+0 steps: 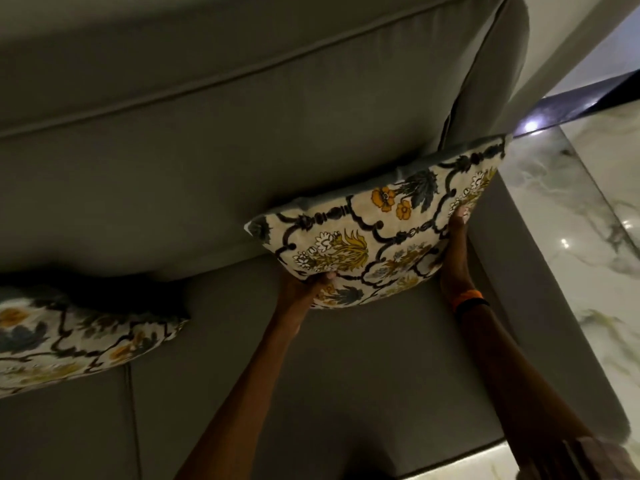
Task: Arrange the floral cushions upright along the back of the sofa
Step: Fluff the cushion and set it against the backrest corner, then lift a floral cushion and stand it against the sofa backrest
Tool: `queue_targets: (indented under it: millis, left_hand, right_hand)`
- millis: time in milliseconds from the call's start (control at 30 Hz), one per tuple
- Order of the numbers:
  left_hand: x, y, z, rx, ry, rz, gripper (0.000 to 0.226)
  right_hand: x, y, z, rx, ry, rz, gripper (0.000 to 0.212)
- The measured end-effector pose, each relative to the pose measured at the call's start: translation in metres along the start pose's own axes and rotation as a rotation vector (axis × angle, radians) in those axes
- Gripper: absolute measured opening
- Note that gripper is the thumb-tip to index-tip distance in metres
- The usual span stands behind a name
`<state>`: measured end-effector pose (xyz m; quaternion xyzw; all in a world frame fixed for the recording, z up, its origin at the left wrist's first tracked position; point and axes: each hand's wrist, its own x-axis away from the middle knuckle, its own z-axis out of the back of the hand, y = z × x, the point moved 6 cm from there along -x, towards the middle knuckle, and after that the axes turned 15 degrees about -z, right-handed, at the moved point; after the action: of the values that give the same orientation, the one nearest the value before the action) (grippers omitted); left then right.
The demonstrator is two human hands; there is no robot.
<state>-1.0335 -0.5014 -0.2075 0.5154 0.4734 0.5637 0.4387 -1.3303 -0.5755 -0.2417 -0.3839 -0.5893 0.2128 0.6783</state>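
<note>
A floral cushion (377, 226), cream with yellow flowers and dark vines, stands tilted against the grey sofa back (173, 150) near the sofa's right end. My left hand (304, 285) grips its lower left edge from below. My right hand (457, 258), with an orange band on the wrist, presses flat on its right side. A second floral cushion (69, 337) leans low at the left edge of the view, partly cut off and in shadow.
The grey seat (346, 375) stretches below the cushions, with a seam at the left. The sofa's right arm (512, 237) borders a glossy marble floor (571, 220). A white wall stands at the upper right.
</note>
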Motion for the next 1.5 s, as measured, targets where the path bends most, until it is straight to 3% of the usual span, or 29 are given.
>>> queue_targets:
  millis: [100,167,200,267,333,400,433,533,633,900,1000,1067,1167,1233,1300,1333,1400,1467,1500]
  left_hand:
    - [-0.003,-0.001,0.005,-0.023,-0.017,-0.028,0.072]
    - [0.005,-0.006,0.017,-0.089,-0.027,-0.006,0.105]
    - [0.012,-0.009,0.021,-0.118,-0.055,-0.017,0.111]
    - [0.034,-0.014,0.039,-0.259,-0.111,-0.030,0.100]
    - [0.066,-0.025,0.072,-0.616,-0.142,-0.032,0.091]
    - [0.097,-0.046,0.108,-1.005,-0.222,-0.105,0.091]
    - [0.115,-0.059,0.130,-1.089,-0.268,-0.135,0.090]
    - [0.161,-0.081,0.208,-1.171,-0.311,-0.131,0.089]
    - [0.203,-0.096,0.314,-1.243,-0.237,-0.125,0.087]
    - [0.309,-0.114,0.627,-1.230,0.002,-0.032,0.081]
    - [0.352,-0.110,0.768,-1.200,0.233,0.044,0.081]
    - [0.382,-0.115,0.855,-1.147,0.417,0.128,0.084]
    - [0.419,-0.137,0.962,-0.905,0.633,0.405,0.099]
    - [0.426,-0.152,0.998,-0.618,0.742,0.552,0.108]
    - [0.424,-0.163,1.016,-0.360,0.766,0.633,0.116]
    - [0.421,-0.166,1.021,-0.262,0.747,0.655,0.116]
    - [0.410,-0.161,1.026,-0.114,0.696,0.635,0.109]
    - [0.397,-0.140,1.036,-0.045,0.695,0.475,0.101]
    - [0.392,-0.126,1.044,-0.059,0.720,0.374,0.108]
  right_hand:
    - [0.020,-0.008,-0.006,0.026,0.127,0.053,0.102]
    - [0.043,0.000,-0.011,-0.013,0.266,0.085,0.085]
    - [0.060,0.008,-0.011,0.007,0.366,0.079,0.079]
    - [0.101,0.034,-0.019,0.229,0.592,0.049,0.082]
    - [0.139,0.066,-0.041,0.558,0.685,0.051,0.087]
    - [0.168,0.103,-0.080,0.874,0.570,0.095,0.093]
    - [0.183,0.125,-0.107,1.015,0.478,0.126,0.096]
    - [0.226,0.188,-0.193,1.261,0.249,0.251,0.098]
    - [0.275,0.235,-0.291,1.378,0.141,0.337,0.092]
    - [0.409,0.359,-0.542,1.421,-0.049,0.453,0.084]
    - [0.463,0.407,-0.646,1.259,-0.127,0.546,0.074]
    - [0.490,0.439,-0.705,1.155,-0.227,0.474,0.072]
    - [0.520,0.481,-0.785,0.947,-0.358,0.000,0.074]
    - [0.519,0.510,-0.814,0.716,-0.358,-0.266,0.054]
    - [0.523,0.516,-0.837,0.542,-0.324,-0.340,0.053]
    - [0.525,0.514,-0.847,0.483,-0.339,-0.326,0.064]
    - [0.547,0.489,-0.866,0.414,-0.438,-0.260,0.049]
    - [0.570,0.457,-0.884,0.458,-0.475,-0.116,0.041]
    - [0.575,0.443,-0.886,0.513,-0.418,0.001,0.045]
